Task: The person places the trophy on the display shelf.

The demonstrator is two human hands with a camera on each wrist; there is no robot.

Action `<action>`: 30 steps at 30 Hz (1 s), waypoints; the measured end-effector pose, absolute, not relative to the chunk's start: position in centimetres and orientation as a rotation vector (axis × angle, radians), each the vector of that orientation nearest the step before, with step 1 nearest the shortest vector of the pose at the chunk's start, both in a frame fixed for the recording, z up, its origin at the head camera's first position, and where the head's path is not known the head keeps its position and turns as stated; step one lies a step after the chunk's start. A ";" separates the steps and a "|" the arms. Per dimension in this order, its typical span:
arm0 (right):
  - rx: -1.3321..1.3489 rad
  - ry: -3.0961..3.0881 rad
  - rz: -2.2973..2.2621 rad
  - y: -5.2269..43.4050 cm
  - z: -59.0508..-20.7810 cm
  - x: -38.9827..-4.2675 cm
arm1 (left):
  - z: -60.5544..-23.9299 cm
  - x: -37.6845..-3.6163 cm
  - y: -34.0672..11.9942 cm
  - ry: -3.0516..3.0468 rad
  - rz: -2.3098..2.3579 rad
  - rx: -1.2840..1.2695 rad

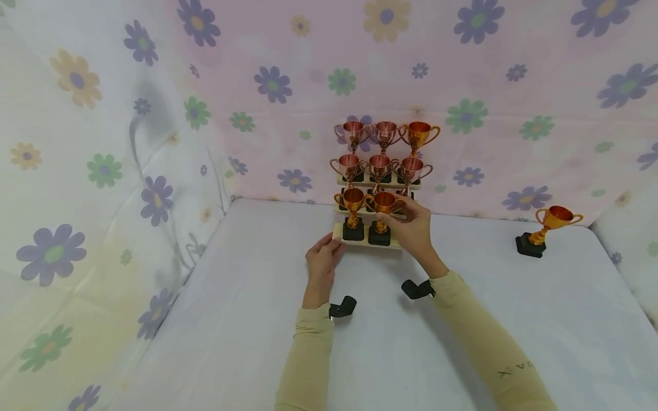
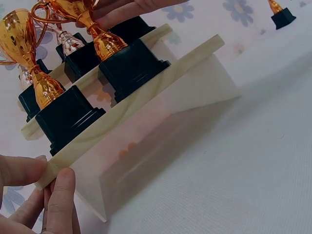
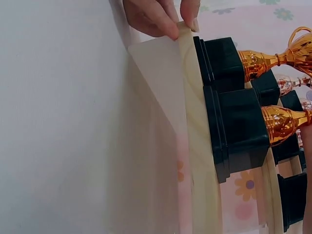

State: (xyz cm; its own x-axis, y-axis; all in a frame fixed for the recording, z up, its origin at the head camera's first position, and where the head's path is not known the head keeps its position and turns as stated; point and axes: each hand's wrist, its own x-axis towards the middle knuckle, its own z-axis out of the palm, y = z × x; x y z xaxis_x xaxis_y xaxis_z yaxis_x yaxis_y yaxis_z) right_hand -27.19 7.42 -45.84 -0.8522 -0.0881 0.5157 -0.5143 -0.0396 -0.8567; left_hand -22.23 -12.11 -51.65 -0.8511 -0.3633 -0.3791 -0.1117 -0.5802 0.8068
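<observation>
A three-step display stand with pale wooden boards [image 2: 146,97] holds rows of small trophies on black bases. My left hand [image 1: 321,258] pinches the left end of the lowest board between thumb and fingers. On that board stand two gold trophies, one at the left [image 1: 353,201] and one in the middle [image 1: 381,227]. My right hand [image 1: 415,227] grips the middle trophy by its cup and stem, its black base [image 3: 241,129] down on the board. The board's right end carries no trophy.
Behind, the middle step bears rose-gold trophies [image 1: 348,165]; the top step has two rose-gold ones [image 1: 353,134] and a gold one [image 1: 418,134]. Another gold trophy [image 1: 557,217] stands far right on the white tabletop [image 1: 247,285]. A flowered cloth [image 1: 308,57] hangs behind the stand.
</observation>
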 end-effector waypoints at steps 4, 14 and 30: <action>0.646 -1.936 1.968 7.4 -46.1 -27.4 | -51.5 -22.2 -12.0 -1.371 -2.543 0.788; 0.664 -1.951 2.002 7.5 -46.4 -27.5 | -51.3 -22.1 -11.9 -1.375 -2.533 0.817; 0.570 -1.827 1.936 14.8 -45.5 -25.5 | -51.1 -22.0 -12.0 -1.387 -2.548 0.826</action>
State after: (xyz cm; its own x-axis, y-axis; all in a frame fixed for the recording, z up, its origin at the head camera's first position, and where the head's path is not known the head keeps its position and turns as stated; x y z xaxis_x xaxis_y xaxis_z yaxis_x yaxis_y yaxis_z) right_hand -25.49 14.77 -45.53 -0.8294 0.0206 0.5582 -0.5585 -0.0520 -0.8279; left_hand -21.97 -11.95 -51.13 -0.8427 -0.3565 -0.4034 -0.1454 -0.5708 0.8081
